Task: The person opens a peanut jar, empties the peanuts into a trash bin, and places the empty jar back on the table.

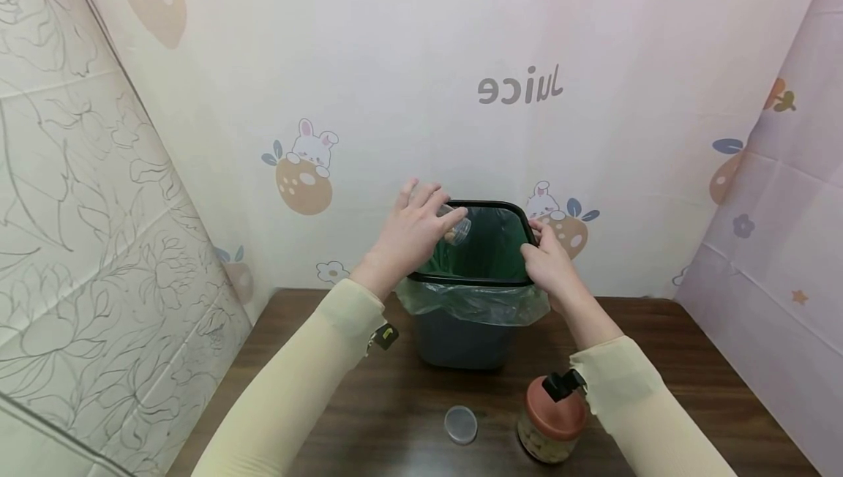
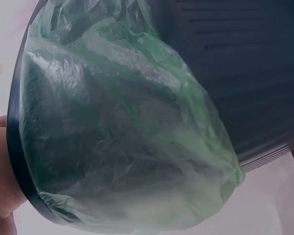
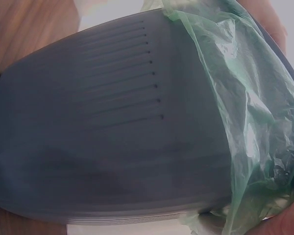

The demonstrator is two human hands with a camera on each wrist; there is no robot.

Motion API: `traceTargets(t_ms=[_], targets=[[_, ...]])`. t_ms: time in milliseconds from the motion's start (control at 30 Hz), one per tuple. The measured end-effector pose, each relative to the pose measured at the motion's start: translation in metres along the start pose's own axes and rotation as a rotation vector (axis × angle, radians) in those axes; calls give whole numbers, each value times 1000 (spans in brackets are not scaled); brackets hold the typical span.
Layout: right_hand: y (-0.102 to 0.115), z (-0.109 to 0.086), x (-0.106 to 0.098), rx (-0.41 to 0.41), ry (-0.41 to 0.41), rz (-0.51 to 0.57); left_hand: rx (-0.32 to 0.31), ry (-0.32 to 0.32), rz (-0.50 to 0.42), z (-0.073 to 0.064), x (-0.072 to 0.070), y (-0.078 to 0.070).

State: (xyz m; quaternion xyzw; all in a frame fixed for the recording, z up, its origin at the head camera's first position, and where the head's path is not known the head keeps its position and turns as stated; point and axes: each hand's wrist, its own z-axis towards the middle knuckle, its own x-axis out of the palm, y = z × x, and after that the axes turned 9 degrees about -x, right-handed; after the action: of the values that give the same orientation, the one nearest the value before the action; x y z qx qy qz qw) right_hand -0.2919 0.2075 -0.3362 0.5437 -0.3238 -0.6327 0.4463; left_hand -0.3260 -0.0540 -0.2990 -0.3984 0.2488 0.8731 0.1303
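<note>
My left hand (image 1: 416, 232) holds a small clear plastic container (image 1: 459, 233), tilted with its mouth over the opening of a dark trash bin (image 1: 461, 342). Something pale shows inside the container, too small to make out. A thin green trash bag (image 1: 490, 306) lines the bin and folds down outside its black rim. On the right side, my right hand (image 1: 548, 257) grips that rim, thumb at the inner side. Both wrist views are mostly filled by the bin's ribbed wall (image 3: 112, 147) and the crinkled bag (image 2: 112, 122); the container is hidden in them.
A round translucent lid (image 1: 460, 425) lies on the brown wooden table (image 1: 369, 396) in front of the bin. To its right stands a jar (image 1: 552, 422) with an orange-brown lid, partly below my right wrist. Printed curtains (image 1: 408, 96) hang behind and on both sides.
</note>
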Motion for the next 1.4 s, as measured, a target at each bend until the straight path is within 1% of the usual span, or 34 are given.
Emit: traceTargets(t_ms=[167,367,600,733,867,1200,1400], targets=[[0,0,0,1,8,4,-16,28,12,-3,0,-4],[-1,0,-1,1,9,6,25,27,58,-2,1,-7],[-2,0,-1,-4,6,3,57,38,108,0,1,-10],[-1,0,-1,-6,5,4,90,28,131,0,0,-13],[-1,0,-1,-4,2,5,110,34,159,1,-1,-15],[0,-1,-1,1,-2,-1,120,27,184,1,1,-17],[0,-2,-1,-1,6,-2,127,26,181,1,2,-17]])
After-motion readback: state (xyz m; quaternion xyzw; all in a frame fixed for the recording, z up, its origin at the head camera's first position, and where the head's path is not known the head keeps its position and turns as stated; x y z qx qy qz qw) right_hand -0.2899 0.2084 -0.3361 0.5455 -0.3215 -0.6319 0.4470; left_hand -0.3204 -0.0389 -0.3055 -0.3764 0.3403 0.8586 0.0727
